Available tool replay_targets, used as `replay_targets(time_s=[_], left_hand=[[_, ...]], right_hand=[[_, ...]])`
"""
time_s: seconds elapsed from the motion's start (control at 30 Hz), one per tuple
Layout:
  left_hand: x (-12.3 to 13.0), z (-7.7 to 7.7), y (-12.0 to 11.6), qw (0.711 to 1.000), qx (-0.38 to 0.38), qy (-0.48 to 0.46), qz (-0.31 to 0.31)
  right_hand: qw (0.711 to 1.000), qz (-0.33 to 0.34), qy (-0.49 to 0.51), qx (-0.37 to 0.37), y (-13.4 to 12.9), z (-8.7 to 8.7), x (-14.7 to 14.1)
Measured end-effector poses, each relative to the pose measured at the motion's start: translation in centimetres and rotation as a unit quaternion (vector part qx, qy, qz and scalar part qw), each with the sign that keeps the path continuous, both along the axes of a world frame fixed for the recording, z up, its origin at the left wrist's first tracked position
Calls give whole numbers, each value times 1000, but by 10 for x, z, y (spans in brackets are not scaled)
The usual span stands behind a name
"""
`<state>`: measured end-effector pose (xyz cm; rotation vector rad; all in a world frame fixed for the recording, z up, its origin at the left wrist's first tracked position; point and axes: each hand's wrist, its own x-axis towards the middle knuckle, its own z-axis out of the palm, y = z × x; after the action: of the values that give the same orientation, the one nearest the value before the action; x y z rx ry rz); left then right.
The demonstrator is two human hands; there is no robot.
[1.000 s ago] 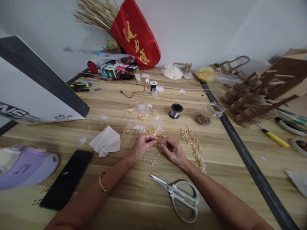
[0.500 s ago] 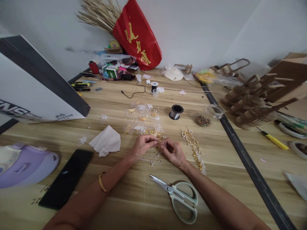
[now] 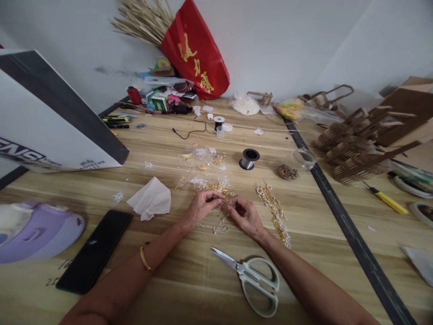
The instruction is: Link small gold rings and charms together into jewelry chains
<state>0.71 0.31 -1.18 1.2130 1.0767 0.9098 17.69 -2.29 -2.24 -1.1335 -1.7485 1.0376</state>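
My left hand [image 3: 204, 206] is closed in a pinch over the middle of the table; whatever is between its fingertips is too small to make out. Just to its right, my right hand [image 3: 245, 215] pinches too, fingertips a small gap away from the left ones. A thin silver chain [image 3: 220, 229] lies looped below both hands, and one end runs up to the right fingertips. Beyond the hands is a pile of gold and silver jewelry findings [image 3: 212, 185]. Gold and silver chains [image 3: 275, 210] lie right of my right hand. Scissors [image 3: 248, 275] rest nearer me, blades partly under no hand.
A wire spool [image 3: 249, 159], a clear jar [image 3: 305, 159] and a heap of colored beads [image 3: 287, 171] stand farther back. On the left are a tissue [image 3: 151, 198], a phone [image 3: 94, 251] and a large box [image 3: 57, 122]. Small wooden baskets [image 3: 355, 149] and a yellow cutter [image 3: 389, 201] are at right.
The fingertips of my two hands have drawn slightly apart. The view has shifted a little; the things on the table lie as before.
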Motion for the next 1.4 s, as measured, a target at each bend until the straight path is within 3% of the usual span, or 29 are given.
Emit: replay_targets(time_s=[0.57, 0.8, 1.17, 1.4], left_hand=[[-1, -1, 1, 1000, -26, -13, -9], [-1, -12, 2, 1000, 8, 2, -15], [1, 3, -3, 990, 99, 95, -21], [0, 3, -3, 988, 105, 114, -16]], right_hand=[[1000, -2, 3, 6, 0, 2, 0], [1000, -6, 8, -1, 0, 3, -1], [1000, -10, 6, -2, 0, 5, -1], [1000, -14, 5, -7, 0, 6, -2]])
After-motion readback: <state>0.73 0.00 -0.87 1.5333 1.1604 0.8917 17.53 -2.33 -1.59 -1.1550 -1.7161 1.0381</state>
